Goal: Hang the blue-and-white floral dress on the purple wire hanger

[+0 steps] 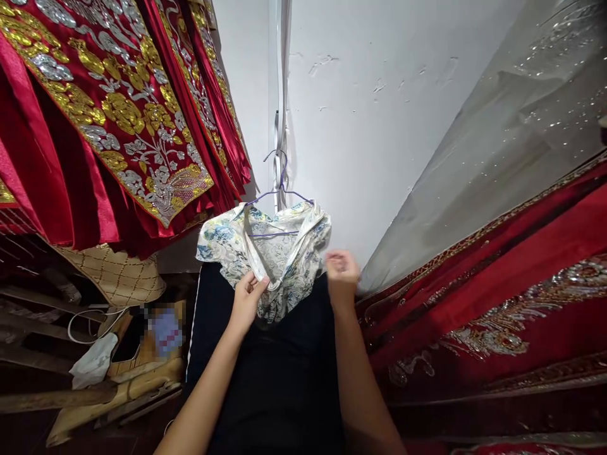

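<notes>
A white floral garment (222,239) with blue and yellow patches hangs on a thin purple hanger (283,189) in front of me. Its neckline faces me, and the hanger's lower bar shows through the opening. My left hand (247,296) pinches the garment's front edge near the bottom of the neckline. To the right of the garment, my right hand (342,268) is raised with its fingers curled and slightly blurred; whether it holds anything is too small to make out.
Red embroidered clothes (128,120) hang at the upper left. Red beaded fabric (502,303) and sheer glittery cloth (455,170) hang on the right. A wooden chair (114,404) with a white cable and a phone is at lower left. Behind is a white wall (370,126).
</notes>
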Tool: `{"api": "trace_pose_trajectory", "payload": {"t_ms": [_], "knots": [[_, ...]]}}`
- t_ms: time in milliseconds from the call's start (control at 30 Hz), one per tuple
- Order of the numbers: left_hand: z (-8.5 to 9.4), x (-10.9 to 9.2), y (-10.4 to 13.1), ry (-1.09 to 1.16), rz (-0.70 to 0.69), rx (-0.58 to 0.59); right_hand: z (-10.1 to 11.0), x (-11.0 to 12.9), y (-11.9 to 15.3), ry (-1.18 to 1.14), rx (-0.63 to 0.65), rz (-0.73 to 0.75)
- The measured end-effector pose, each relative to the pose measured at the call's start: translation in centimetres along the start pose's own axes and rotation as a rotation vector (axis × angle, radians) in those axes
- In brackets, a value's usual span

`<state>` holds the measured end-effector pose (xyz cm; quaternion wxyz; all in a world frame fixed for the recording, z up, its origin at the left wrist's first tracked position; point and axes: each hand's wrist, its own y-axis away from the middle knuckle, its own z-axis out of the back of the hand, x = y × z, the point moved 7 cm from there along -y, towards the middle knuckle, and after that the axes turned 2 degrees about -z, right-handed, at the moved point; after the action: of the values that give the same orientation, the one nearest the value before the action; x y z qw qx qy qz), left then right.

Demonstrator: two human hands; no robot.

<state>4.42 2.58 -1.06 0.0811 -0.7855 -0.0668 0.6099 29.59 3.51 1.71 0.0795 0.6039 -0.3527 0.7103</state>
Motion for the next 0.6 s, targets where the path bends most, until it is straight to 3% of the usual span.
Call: {"api": "trace_pose_trajectory", "payload": {"t_ms": [100,167,300,433,533,600], "knots": [[-0.8,-1.0,0.5,0.015,-0.012,0.041,-6.6,-1.9,5.0,-0.028,0.779,-0.165],[-1.1,-1.6,0.8,0.031,-0.019,0.064,-8.6,-2.2,7.7,-0.028,1.028,-0.211],[-0.8,-2.2,1.0,0.066,-0.038,0.037,-9.4,-1.6,8.1,0.048,1.025,-0.195],[0.2,-1.0,0.9,0.072,-0.045,-0.032,-8.7,-1.0,7.4,0.147,1.011,-0.197],[1.0,-0.8,1.3,0.014,-0.172,-0.095,-8.1,-0.8,7.3,0.137,1.017,-0.219],[0.7,-1.2,1.8,-0.147,-0.303,-0.067,-8.0,-0.9,7.4,0.128,1.034,-0.249]]}}
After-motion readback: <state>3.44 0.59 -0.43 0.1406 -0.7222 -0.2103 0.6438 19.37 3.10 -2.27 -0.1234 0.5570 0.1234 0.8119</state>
